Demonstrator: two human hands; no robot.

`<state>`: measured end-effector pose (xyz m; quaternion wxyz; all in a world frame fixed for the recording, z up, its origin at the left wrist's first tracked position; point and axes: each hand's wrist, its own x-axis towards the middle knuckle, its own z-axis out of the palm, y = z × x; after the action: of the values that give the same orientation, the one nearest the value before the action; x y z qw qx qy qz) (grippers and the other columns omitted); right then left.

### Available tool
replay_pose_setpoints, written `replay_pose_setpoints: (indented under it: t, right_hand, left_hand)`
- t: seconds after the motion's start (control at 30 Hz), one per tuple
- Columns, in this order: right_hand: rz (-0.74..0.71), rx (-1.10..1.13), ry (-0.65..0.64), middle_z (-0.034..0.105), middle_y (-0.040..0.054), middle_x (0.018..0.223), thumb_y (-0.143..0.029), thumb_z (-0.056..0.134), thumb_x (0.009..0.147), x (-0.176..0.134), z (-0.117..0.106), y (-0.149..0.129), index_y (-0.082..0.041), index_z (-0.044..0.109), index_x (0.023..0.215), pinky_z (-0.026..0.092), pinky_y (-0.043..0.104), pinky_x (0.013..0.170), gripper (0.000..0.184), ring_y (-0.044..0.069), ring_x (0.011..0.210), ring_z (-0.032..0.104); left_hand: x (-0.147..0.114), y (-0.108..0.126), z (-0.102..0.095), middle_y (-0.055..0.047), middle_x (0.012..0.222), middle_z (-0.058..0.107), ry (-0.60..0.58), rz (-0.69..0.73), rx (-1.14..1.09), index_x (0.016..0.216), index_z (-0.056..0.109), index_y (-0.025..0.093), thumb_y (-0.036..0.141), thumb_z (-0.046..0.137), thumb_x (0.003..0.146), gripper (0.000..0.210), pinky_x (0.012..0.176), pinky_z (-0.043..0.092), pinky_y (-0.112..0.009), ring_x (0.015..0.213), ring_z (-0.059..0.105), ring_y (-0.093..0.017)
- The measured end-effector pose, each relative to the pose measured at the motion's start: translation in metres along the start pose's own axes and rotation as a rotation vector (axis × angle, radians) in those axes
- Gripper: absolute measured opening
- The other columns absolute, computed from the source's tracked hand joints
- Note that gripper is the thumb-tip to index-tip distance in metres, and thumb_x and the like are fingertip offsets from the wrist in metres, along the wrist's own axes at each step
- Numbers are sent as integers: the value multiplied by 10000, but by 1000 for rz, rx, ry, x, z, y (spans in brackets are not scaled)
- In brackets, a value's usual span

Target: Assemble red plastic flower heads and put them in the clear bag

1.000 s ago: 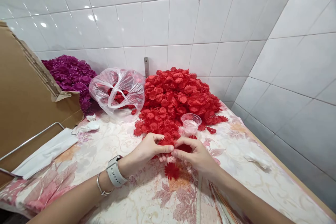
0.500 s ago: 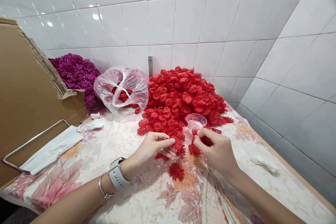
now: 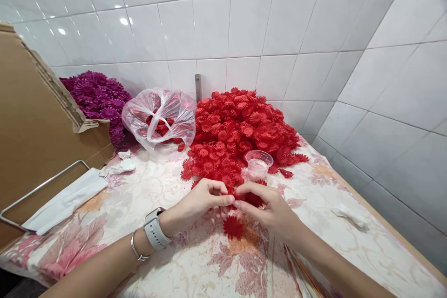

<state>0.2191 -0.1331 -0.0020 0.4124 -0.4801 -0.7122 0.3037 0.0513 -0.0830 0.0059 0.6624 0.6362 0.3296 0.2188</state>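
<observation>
My left hand [image 3: 206, 199] and my right hand [image 3: 269, 208] meet at the fingertips over the table. Between them they pinch a red fabric flower [image 3: 234, 194], mostly covered by the fingers. A single loose red flower [image 3: 233, 227] lies flat on the cloth just below the hands. Right behind them rises a big heap of red flowers [image 3: 244, 121]. A small clear plastic cup [image 3: 258, 165] with something whitish in it stands at the heap's front, beyond my right hand.
Left of the heap sit a clear plastic bag [image 3: 159, 123] of red flowers and a purple flower pile [image 3: 101, 98]. A cardboard box [image 3: 45, 125] borders the left side. Thin stems [image 3: 296, 270] lie under my right forearm. Crumpled white tissue [image 3: 349, 218] is at right.
My right hand has moved left and down from beside the cup, bringing a small red piece to my left hand. The fingertips now touch. The view has shifted slightly.
</observation>
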Motion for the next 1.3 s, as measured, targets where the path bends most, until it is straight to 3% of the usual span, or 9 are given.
replay_pose_setpoints:
  t: [0.1,0.23,0.33,0.43,0.53,0.7,0.8,1.0,1.3]
  right_hand:
    - [57,-44,205,590,-3,649,-278,520,776,2,-4,7,-195,574,695,381,252,554,128,138,579,506]
    - [185,-44,452,616,29,719,-352,540,750,7,-15,15,-186,582,729,409,295,630,172,185,678,545]
    - [228,49,401,643,51,850,-355,537,738,9,-16,16,-190,617,826,426,304,678,204,202,776,567]
    - [336,204,338,638,30,755,-281,482,736,10,-10,13,-194,596,899,419,267,547,217,149,593,544]
    - [409,416,262,628,12,724,-265,476,736,10,-5,11,-181,540,995,376,240,447,280,95,445,455]
    - [340,596,157,642,45,735,-388,598,707,8,-2,11,-153,574,817,454,253,527,261,112,547,554]
    - [362,623,136,636,38,676,-428,648,666,8,-1,12,-145,568,700,484,255,539,296,120,545,589]
    - [358,581,150,609,-6,508,-435,653,668,7,9,14,-164,509,652,464,229,417,307,127,428,584]
    - [379,561,133,429,-95,399,-453,640,681,5,22,9,-184,430,612,229,157,309,348,40,317,365]
  left_hand:
    - [1,-2,-2,13,543,575,0,-45,-43,603,540,150,432,640,663,305,443,353,-185,460,487,-74]
    - [5,-3,-7,13,549,559,165,69,109,598,544,151,412,594,714,290,452,364,-187,475,491,-80]
    - [8,-3,-11,0,605,578,268,162,168,633,551,155,397,541,750,269,502,410,-203,541,525,-104]
    - [9,-3,-14,-6,650,580,317,166,214,757,573,160,363,502,774,216,525,426,-221,580,536,-125]
    - [8,-5,-17,-35,882,574,454,244,492,1023,572,201,266,535,747,286,685,448,-279,732,542,-151]
    - [7,-6,-16,-92,1196,393,680,524,828,1084,526,211,205,537,751,334,964,322,-380,1126,410,-228]
    - [5,-3,-11,-69,1129,482,594,570,766,1008,546,215,221,496,801,213,952,335,-329,1105,442,-199]
    - [0,-3,4,-13,840,636,253,362,476,853,603,191,330,567,771,165,685,431,-229,780,580,-149]
    - [1,-9,16,-4,780,635,237,295,372,789,582,178,287,670,671,183,617,434,-214,709,586,-145]
